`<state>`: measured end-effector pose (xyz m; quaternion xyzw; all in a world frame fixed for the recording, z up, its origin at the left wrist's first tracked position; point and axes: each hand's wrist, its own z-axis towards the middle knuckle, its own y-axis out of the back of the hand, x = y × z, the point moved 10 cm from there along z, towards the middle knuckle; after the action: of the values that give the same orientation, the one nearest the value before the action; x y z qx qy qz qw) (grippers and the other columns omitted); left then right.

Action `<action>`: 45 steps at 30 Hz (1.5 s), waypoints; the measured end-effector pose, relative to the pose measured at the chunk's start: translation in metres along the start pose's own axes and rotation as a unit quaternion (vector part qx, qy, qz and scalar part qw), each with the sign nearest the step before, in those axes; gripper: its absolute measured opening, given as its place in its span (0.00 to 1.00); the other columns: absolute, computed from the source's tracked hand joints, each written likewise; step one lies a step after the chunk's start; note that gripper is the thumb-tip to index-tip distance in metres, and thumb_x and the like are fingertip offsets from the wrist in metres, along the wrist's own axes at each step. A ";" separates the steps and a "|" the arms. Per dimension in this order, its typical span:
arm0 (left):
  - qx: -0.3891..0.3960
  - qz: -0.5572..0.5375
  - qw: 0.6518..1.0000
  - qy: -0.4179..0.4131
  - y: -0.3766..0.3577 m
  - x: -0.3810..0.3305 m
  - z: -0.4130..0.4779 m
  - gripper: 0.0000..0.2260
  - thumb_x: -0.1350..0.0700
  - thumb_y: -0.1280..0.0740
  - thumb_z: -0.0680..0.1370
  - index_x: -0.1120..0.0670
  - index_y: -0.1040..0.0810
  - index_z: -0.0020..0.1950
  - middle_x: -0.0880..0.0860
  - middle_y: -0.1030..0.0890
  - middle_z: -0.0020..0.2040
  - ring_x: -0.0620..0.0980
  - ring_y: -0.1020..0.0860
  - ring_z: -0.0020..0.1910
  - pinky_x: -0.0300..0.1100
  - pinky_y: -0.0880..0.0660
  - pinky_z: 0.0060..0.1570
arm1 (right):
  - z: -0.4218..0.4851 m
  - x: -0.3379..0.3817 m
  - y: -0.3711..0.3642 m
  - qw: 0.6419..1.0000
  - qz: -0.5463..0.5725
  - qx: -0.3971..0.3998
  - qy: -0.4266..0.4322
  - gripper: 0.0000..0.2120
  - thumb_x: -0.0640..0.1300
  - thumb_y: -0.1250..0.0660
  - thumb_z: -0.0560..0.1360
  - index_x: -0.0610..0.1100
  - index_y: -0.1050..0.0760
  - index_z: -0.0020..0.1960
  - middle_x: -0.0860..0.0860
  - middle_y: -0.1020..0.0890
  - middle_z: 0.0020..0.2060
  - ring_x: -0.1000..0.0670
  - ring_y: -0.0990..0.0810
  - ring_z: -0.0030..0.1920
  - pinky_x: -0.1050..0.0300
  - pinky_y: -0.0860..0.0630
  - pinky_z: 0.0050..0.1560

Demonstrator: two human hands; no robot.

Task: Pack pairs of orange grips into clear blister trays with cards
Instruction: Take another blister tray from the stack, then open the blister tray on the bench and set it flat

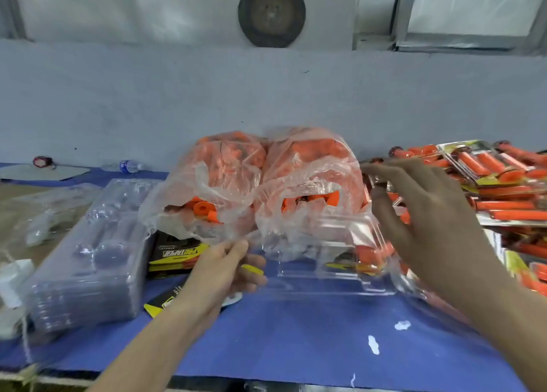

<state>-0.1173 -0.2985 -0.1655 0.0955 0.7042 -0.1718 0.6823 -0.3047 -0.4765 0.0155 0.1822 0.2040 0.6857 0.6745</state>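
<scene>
Left hand: the left hand (233, 268) comes in over the near edge of the bench (260, 362), forearm slanting up to the right, and its fingers curl round the left end of the clear blister tray (325, 276)
Right hand: the right hand (426, 214) reaches in from the near right corner with its fingers straight and fanned apart above the tray's right end; it is blurred, and I cannot tell whether a fingertip touches the tray
Tray: mid-bench, lying crosswise just in front of the bags; something orange shows at its right end, inside it or behind it I cannot tell
Grips: loose orange grips (204, 208) fill two thin plastic bags (310, 166) side by side at the back middle, against the wall, their mouths gaping towards the near edge
Cards: black-and-yellow cards (174, 255) lie under the front of the left bag, just left of the left hand
Left edge: a stack of empty trays (88, 261) in clear wrap sits there, well apart from the right hand
Right edge: a pile of packed packs (503, 184) crowds it, just behind the right hand
Open room: blue cloth (296, 326) shows between the tray and the near edge, with a few white scraps (373, 344) on it
Back left: a water bottle (130, 166) lies on its side by the wall
</scene>
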 end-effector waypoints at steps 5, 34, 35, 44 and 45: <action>0.010 0.062 0.987 0.151 -0.002 0.114 -0.006 0.08 0.60 0.40 0.84 0.62 0.26 0.49 0.55 0.19 0.30 0.52 0.22 0.22 0.36 0.29 0.19 | -0.087 -0.037 -0.078 0.988 -0.038 0.146 -0.030 0.13 0.42 0.30 0.76 0.48 0.22 0.60 0.51 0.19 0.52 0.44 0.20 0.51 0.45 0.24 0.50; 0.126 0.614 0.778 -0.051 0.072 0.049 0.106 0.16 0.31 0.39 0.75 0.39 0.27 0.55 0.39 0.22 0.52 0.40 0.22 0.52 0.39 0.26 0.49 | -0.139 -0.022 -0.234 0.934 0.074 0.344 -0.054 0.17 0.56 0.39 0.80 0.61 0.31 0.68 0.64 0.27 0.61 0.55 0.27 0.63 0.58 0.33 0.62; 0.162 0.609 0.776 -0.023 0.065 0.057 0.095 0.20 0.27 0.39 0.71 0.37 0.30 0.57 0.36 0.24 0.53 0.37 0.23 0.52 0.37 0.27 0.49 | -0.140 -0.024 -0.238 0.927 0.088 0.358 -0.072 0.18 0.57 0.44 0.81 0.62 0.35 0.70 0.66 0.30 0.63 0.57 0.31 0.65 0.61 0.36 0.62; 0.112 0.736 0.666 -0.057 0.064 0.065 0.067 0.15 0.39 0.42 0.81 0.48 0.34 0.59 0.52 0.23 0.56 0.55 0.24 0.54 0.47 0.32 0.44 | -0.086 0.016 -0.345 0.820 0.241 0.444 -0.270 0.13 0.49 0.40 0.80 0.39 0.26 0.50 0.44 0.21 0.44 0.42 0.24 0.44 0.52 0.28 0.42; 0.106 0.735 0.668 -0.055 0.069 0.062 0.067 0.15 0.39 0.42 0.81 0.48 0.35 0.59 0.52 0.23 0.55 0.56 0.23 0.54 0.47 0.33 0.43 | -0.087 0.025 -0.358 0.808 0.235 0.469 -0.269 0.15 0.51 0.38 0.79 0.40 0.30 0.42 0.45 0.25 0.38 0.43 0.27 0.41 0.52 0.33 0.38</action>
<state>-0.0333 -0.2660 -0.2355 0.6441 0.3447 0.3068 0.6102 -0.0462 -0.4522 -0.2478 0.6958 0.2627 0.5675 0.3534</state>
